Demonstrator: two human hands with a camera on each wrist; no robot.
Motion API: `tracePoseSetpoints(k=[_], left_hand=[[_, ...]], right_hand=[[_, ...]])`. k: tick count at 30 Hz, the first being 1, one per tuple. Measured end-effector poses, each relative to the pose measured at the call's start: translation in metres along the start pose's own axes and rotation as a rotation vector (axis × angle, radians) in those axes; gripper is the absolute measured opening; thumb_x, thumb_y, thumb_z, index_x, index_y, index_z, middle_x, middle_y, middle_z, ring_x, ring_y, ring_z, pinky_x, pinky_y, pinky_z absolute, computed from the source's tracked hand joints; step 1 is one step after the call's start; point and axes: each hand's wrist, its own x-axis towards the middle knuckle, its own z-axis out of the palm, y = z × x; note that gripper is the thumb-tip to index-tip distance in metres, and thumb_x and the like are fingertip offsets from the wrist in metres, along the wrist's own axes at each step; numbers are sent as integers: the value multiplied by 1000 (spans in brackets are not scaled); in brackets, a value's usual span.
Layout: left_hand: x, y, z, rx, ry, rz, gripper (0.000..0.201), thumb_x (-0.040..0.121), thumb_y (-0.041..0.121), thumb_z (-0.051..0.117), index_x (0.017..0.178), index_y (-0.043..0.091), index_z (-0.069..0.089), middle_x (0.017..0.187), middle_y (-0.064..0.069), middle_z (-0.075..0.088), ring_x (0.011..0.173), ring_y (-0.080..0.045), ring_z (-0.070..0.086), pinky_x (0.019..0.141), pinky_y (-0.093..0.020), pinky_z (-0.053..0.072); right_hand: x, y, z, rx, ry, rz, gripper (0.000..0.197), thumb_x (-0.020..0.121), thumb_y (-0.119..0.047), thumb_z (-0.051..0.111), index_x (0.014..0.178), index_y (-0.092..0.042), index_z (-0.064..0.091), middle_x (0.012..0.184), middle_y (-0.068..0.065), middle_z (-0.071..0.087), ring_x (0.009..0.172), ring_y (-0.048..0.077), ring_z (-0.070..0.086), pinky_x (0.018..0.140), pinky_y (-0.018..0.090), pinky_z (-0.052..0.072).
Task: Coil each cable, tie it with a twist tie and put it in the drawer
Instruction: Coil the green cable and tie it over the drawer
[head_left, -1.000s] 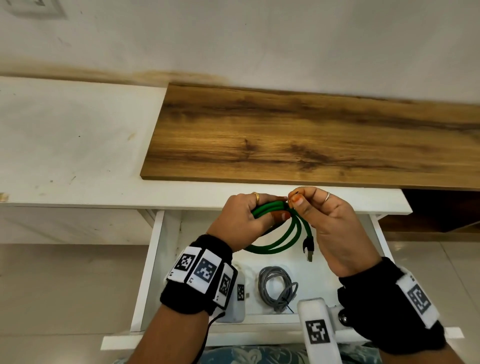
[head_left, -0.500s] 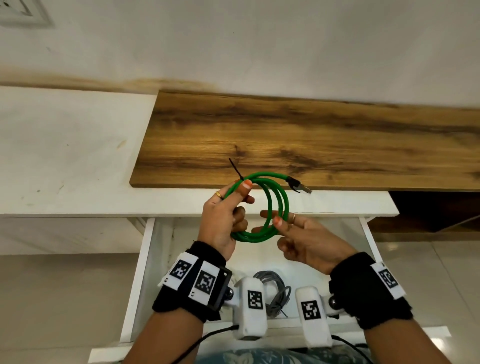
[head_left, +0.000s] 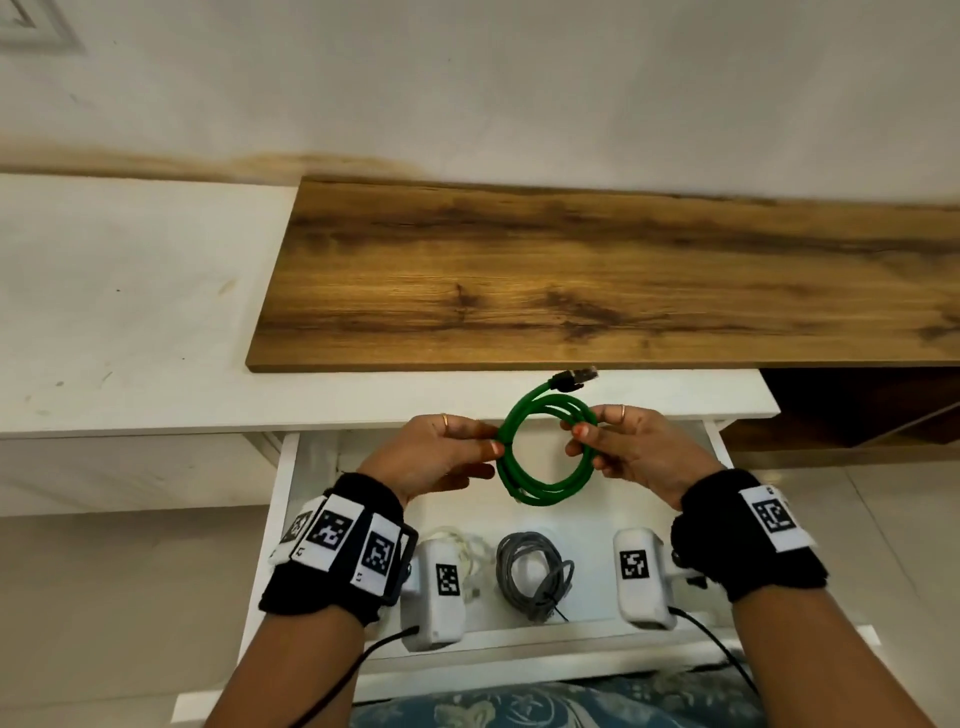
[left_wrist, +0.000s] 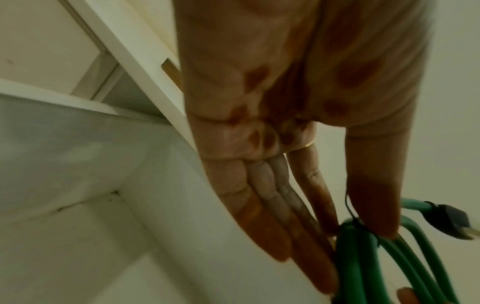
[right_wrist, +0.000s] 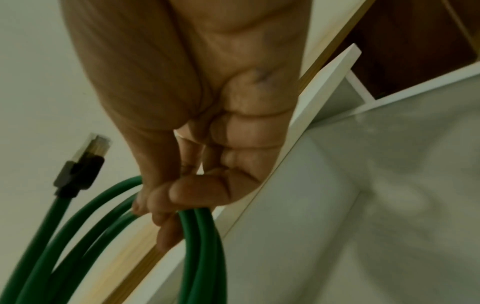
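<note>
Since half a second ago my hands have spread: left hand and right hand pinch opposite sides of the green coiled ethernet cable above the open drawer, grey cable inside.

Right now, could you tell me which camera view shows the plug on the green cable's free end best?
The right wrist view: the plug is large there, its black boot and clear tip distinct above the green cable. The left wrist view has it blurred and cut by the edge. The head view shows it small, above the coil.
</note>
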Motion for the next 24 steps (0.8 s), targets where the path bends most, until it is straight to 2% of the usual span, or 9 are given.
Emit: tracePoseSetpoints(k=[2,4,6,11,15,17,20,22,24], left_hand=[[2,-3,-2,131,-22,-12,21,84,16,70,105,18,67,98,-2,74,85,-9,70,76,-21,50],[2,-5,-5,283,-31,-18,20,86,19,68,106,19,65,100,0,72,87,-9,69,79,-23,52],[2,-8,-9,432,-31,-31,22,89,25,64,110,20,63,103,4,70,90,-9,68,83,-26,50],[1,-16,-26,747,-44,-140,30,93,34,56,116,15,62,110,1,65,94,-13,65,81,-28,50],[-1,-16,-37,690,-4,-192,29,94,33,53,113,12,62,110,0,65,96,-15,65,79,-27,48],[-3,-16,-41,646,34,-202,28,95,32,53,110,11,62,108,0,66,96,-16,65,82,-28,49],[-5,-19,-50,658,70,-225,27,95,34,53,106,11,63,104,2,66,93,-16,65,81,-29,49],[-4,-23,-58,657,85,-252,26,94,34,54,105,12,63,102,2,67,90,-15,65,76,-27,49],[-3,-26,-65,645,106,-277,23,93,35,55,102,14,63,102,3,67,90,-15,66,76,-27,49]], right_hand=[[6,4,-9,-83,-3,7,13,89,-14,61,100,-9,67,78,2,70,53,5,51,54,15,44],[13,7,-20,-212,-17,21,11,90,-15,62,98,-11,68,78,1,70,54,5,53,55,16,45],[22,10,-31,-412,-51,51,9,91,-16,61,95,-13,68,79,-1,71,58,6,55,57,17,46],[52,35,-45,-940,-207,231,13,92,-13,54,92,-14,67,75,-2,64,60,10,52,54,16,44],[78,63,-55,-1284,-326,339,22,94,-23,53,104,-10,67,87,3,69,66,12,56,62,21,47],[95,85,-67,-1399,-330,369,19,89,-28,57,92,-15,70,85,3,72,69,17,61,73,26,53],[119,121,-84,-1522,-319,402,26,79,-31,64,54,-23,62,61,-6,61,63,20,60,79,33,55],[117,129,-76,-1565,-321,429,26,77,-23,63,52,-19,57,63,-5,58,62,19,56,73,30,51],[112,137,-66,-1641,-317,428,18,77,-16,57,60,-19,55,73,-1,61,69,21,58,75,35,50]])
